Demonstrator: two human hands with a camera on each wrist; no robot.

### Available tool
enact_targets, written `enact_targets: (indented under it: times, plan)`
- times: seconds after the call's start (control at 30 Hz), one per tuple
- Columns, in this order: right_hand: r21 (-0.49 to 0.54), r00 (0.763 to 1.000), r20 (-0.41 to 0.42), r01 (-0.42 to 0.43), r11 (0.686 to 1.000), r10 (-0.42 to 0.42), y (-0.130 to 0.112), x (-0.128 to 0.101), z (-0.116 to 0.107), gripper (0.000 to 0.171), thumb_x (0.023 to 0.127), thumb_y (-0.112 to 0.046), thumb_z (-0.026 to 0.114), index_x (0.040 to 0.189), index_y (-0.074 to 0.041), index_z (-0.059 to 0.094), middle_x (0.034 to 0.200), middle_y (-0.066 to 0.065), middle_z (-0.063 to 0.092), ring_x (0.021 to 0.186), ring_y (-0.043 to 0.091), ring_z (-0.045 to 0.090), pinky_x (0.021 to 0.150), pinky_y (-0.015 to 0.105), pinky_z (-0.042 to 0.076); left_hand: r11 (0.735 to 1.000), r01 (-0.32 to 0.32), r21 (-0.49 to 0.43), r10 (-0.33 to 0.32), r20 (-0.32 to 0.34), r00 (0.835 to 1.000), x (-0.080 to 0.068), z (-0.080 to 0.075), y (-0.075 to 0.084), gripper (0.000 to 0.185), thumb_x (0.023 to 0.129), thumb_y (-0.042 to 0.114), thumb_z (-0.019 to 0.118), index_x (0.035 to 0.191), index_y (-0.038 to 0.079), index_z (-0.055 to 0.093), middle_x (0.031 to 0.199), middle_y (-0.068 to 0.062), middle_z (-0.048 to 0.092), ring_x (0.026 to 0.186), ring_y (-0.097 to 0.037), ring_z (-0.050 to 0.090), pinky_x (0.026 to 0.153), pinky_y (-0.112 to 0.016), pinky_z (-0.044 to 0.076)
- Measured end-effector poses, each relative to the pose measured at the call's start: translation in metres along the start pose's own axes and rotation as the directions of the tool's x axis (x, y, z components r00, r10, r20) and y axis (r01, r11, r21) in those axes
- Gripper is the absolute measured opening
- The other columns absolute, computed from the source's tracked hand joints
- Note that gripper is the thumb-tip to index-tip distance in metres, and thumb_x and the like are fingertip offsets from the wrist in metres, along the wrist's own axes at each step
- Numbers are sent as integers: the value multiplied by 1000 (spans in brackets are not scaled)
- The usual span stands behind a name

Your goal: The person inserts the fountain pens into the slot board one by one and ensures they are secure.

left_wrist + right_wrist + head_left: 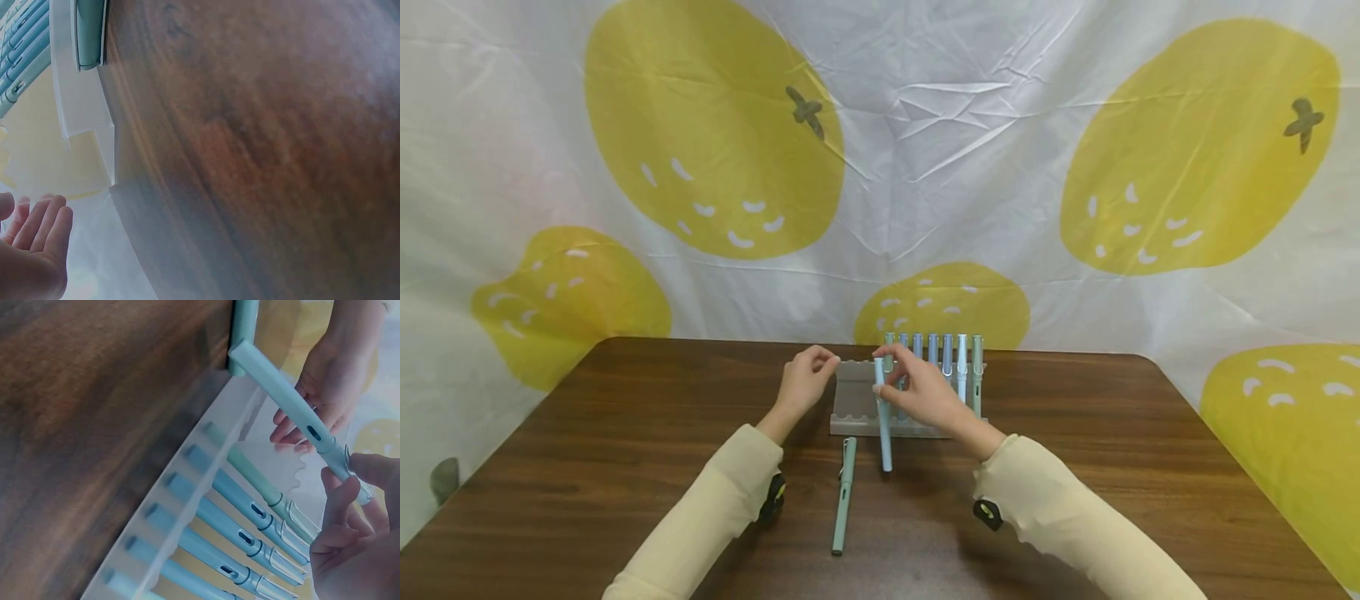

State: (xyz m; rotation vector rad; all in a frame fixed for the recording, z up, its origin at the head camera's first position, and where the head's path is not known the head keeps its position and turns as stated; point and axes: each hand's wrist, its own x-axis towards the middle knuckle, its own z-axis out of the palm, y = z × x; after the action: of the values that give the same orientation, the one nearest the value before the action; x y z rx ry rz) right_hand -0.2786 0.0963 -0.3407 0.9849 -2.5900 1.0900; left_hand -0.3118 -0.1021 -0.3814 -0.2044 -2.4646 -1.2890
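a: what's the right hand doing?

b: it pinches a light blue pen near its top end, thumb and fingers curled round it. the pen stands close to upright, slightly tilted, with its lower end down on the worktop just in front of the rack.

a: and the rack?

b: a pale, translucent stand with a scalloped top edge, near the far edge of the worktop. six pens stand upright in its right part, side by side. the left part of the rack holds none.

a: does the right wrist view show more?

b: yes, the held pen runs slantwise across the frame, fingertips gripping it at the clip end. below it the row of pens sits in the rack's slots, one greener, the others bluer.

a: left hand?

b: it's at the rack's upper left corner, fingers bent, tips at the top edge. whether it truly pinches the edge i can't tell. in the left wrist view the fingers look fairly straight and sit apart from the rack's end.

a: anything else on the worktop?

b: a green pen lies flat in front of the rack, between the two forearms, just left of the held pen and not touching it. behind everything hangs a white cloth printed with big yellow lemons.
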Motion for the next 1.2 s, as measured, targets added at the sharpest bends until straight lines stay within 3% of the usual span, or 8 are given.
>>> enact_targets:
  times: [0.5, 1.2]
  plan:
    - [-68, 984, -172, 25, 997, -36, 1, 14, -4, 41, 83, -17, 62, 120, -12, 45, 81, 3, 61, 47, 8, 46, 44, 25, 40, 1000, -11, -12, 11, 9, 1000, 0, -1, 1, 19, 87, 18, 57, 89, 0, 62, 87, -14, 65, 86, -27, 60, 76, -39, 45]
    - [-103, 936, -341, 55, 993, -87, 11, 24, 2, 38, 82, -17, 63, 116, -13, 47, 75, -1, 61, 42, 6, 42, 37, 25, 35, 1000, 1, -23, -1, 8, 1000, -1, -2, 2, 17, 87, 15, 57, 89, -1, 61, 89, -15, 65, 88, -28, 60, 77, -40, 45]
